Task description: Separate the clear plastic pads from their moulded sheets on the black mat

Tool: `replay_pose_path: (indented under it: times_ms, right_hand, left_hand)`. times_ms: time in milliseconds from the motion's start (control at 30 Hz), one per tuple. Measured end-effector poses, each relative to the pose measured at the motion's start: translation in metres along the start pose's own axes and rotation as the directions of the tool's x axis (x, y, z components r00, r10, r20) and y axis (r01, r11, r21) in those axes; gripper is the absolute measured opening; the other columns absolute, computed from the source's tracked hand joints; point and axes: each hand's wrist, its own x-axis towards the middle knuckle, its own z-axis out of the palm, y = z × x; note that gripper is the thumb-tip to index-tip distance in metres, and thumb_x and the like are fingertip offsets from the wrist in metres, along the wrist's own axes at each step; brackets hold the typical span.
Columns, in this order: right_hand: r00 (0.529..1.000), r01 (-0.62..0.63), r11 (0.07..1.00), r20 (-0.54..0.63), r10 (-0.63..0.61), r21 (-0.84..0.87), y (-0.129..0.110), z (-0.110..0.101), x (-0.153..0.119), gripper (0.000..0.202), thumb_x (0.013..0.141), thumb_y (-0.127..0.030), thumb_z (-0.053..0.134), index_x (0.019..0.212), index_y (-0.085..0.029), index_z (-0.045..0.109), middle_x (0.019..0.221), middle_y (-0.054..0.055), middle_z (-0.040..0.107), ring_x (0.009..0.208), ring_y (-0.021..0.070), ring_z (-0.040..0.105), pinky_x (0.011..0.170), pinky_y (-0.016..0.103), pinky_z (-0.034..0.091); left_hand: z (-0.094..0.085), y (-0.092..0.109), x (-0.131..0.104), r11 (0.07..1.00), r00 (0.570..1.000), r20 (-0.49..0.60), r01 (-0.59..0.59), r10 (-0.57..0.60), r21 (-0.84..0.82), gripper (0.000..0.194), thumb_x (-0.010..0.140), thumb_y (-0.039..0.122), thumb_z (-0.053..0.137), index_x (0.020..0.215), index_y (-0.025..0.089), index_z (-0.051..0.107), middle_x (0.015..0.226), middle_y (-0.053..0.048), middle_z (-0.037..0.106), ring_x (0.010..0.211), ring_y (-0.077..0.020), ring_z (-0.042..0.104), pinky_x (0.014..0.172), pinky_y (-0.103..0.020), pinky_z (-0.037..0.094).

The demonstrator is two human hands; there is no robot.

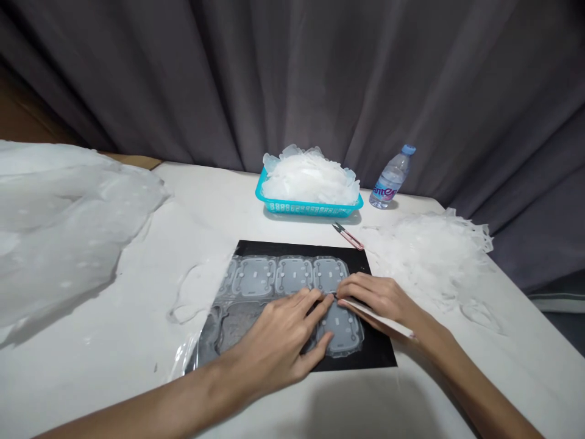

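A clear plastic sheet (pixel 295 294) with greyish rounded-square moulded pieces lies on a black mat (pixel 375 353). My left hand (pixel 287 329) rests on the sheet with its fingers spread, the index fingertip close to my right hand's tip. My right hand (pixel 381 299) is closed around a slim pale tool (pixel 379 317) with a small dark tip; its exact kind is mostly hidden by my fingers. That tip meets the sheet between an upper moulded piece (pixel 329 274) and the lower right one (pixel 339 332). My left hand and forearm cover part of the lower row.
Behind the mat stands a turquoise basket (pixel 311 210) heaped with translucent pieces. Thread snips (pixel 348 236) lie near it, and a water bottle (pixel 392 177) stands to the right. Plastic scraps (pixel 434 256) pile up at right. A large bundle of clear plastic (pixel 68 225) fills the left.
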Motion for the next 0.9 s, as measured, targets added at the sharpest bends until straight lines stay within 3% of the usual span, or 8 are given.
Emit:
replay_pose_path:
  times_ms: [267, 367, 433, 533, 567, 600, 700, 900]
  right_hand:
    - [0.992, 0.108, 0.952, -0.034, -0.123, -0.288, 0.002, 0.026, -0.003, 0.033, 0.107, -0.018, 0.045, 0.136, -0.019, 0.060, 0.122, 0.014, 0.071, 0.108, 0.0275, 0.068, 0.088, 0.041, 0.059]
    - [0.969, 0.067, 0.981, -0.223, -0.108, -0.184, 0.021, 0.014, 0.017, 0.030, 0.104, -0.015, 0.046, 0.125, -0.021, 0.066, 0.113, 0.011, 0.072, 0.103, 0.0252, 0.068, 0.088, 0.040, 0.058]
    - [0.850, -0.109, 0.991, -0.524, 0.051, -0.082, 0.045, -0.015, 0.034, 0.026, 0.103, -0.017, 0.046, 0.108, -0.020, 0.071, 0.101, 0.010, 0.072, 0.099, 0.0248, 0.069, 0.088, 0.040, 0.057]
    - [0.438, -0.436, 0.893, -0.841, 0.318, 0.111, 0.079, -0.074, 0.050, 0.026, 0.099, -0.023, 0.047, 0.090, -0.017, 0.072, 0.090, 0.008, 0.071, 0.083, 0.0236, 0.068, 0.080, 0.040, 0.056]
    - [0.334, -0.481, 0.865, -0.882, 0.332, 0.144, 0.086, -0.090, 0.051, 0.028, 0.098, -0.026, 0.048, 0.085, -0.017, 0.071, 0.085, 0.008, 0.070, 0.079, 0.0235, 0.067, 0.076, 0.039, 0.055]
    - [0.303, -0.495, 0.856, -0.894, 0.329, 0.147, 0.089, -0.102, 0.048, 0.029, 0.098, -0.029, 0.050, 0.081, -0.016, 0.071, 0.083, 0.008, 0.069, 0.079, 0.0240, 0.067, 0.075, 0.039, 0.055]
    - [0.377, -0.480, 0.873, -0.879, 0.293, 0.085, 0.077, -0.100, 0.037, 0.027, 0.097, -0.033, 0.055, 0.084, -0.017, 0.073, 0.088, 0.008, 0.070, 0.086, 0.0251, 0.067, 0.082, 0.040, 0.054]
    - [0.832, -0.265, 0.964, -0.495, 0.248, 0.038, 0.034, -0.012, 0.026, 0.030, 0.105, -0.033, 0.048, 0.120, -0.022, 0.071, 0.112, 0.011, 0.064, 0.103, 0.0255, 0.066, 0.093, 0.042, 0.054]
  left_hand:
    - [-0.001, -0.004, 0.002, 0.995, 0.998, -0.064, -0.020, 0.014, -0.100, 0.047, 0.099, 0.039, 0.056, 0.141, 0.017, 0.061, 0.125, -0.010, 0.072, 0.119, -0.0311, 0.065, 0.117, -0.056, 0.041]
    - [-0.001, -0.003, 0.001, 0.992, 0.997, -0.035, 0.070, -0.074, -0.105, 0.048, 0.097, 0.040, 0.058, 0.142, 0.022, 0.061, 0.132, -0.009, 0.070, 0.128, -0.0355, 0.061, 0.106, -0.054, 0.051]
    - [-0.001, -0.002, 0.000, 0.988, 0.993, 0.009, 0.114, -0.114, -0.102, 0.050, 0.097, 0.042, 0.059, 0.144, 0.024, 0.060, 0.136, -0.008, 0.069, 0.132, -0.0368, 0.059, 0.098, -0.051, 0.057]
    - [-0.003, -0.004, 0.000, 0.989, 0.992, 0.045, 0.123, -0.119, -0.087, 0.051, 0.097, 0.044, 0.058, 0.145, 0.025, 0.058, 0.138, -0.007, 0.068, 0.133, -0.0369, 0.059, 0.091, -0.050, 0.060]
    - [-0.004, -0.005, 0.000, 0.990, 0.993, 0.046, 0.117, -0.113, -0.079, 0.051, 0.098, 0.044, 0.058, 0.145, 0.025, 0.059, 0.138, -0.007, 0.068, 0.132, -0.0367, 0.060, 0.090, -0.050, 0.061]
    - [-0.004, -0.005, 0.001, 0.992, 0.994, 0.044, 0.105, -0.102, -0.071, 0.050, 0.098, 0.044, 0.058, 0.144, 0.024, 0.059, 0.137, -0.008, 0.068, 0.131, -0.0365, 0.061, 0.087, -0.049, 0.062]
    - [-0.003, -0.007, 0.003, 0.998, 0.999, 0.023, 0.050, -0.049, -0.040, 0.049, 0.099, 0.042, 0.057, 0.143, 0.021, 0.060, 0.134, -0.010, 0.069, 0.128, -0.0357, 0.062, 0.083, -0.046, 0.063]
    - [-0.004, -0.006, -0.002, 0.982, 0.986, -0.018, -0.169, 0.168, -0.083, 0.052, 0.108, 0.035, 0.045, 0.157, 0.016, 0.039, 0.155, -0.012, 0.053, 0.145, -0.0261, 0.048, 0.117, -0.042, 0.046]
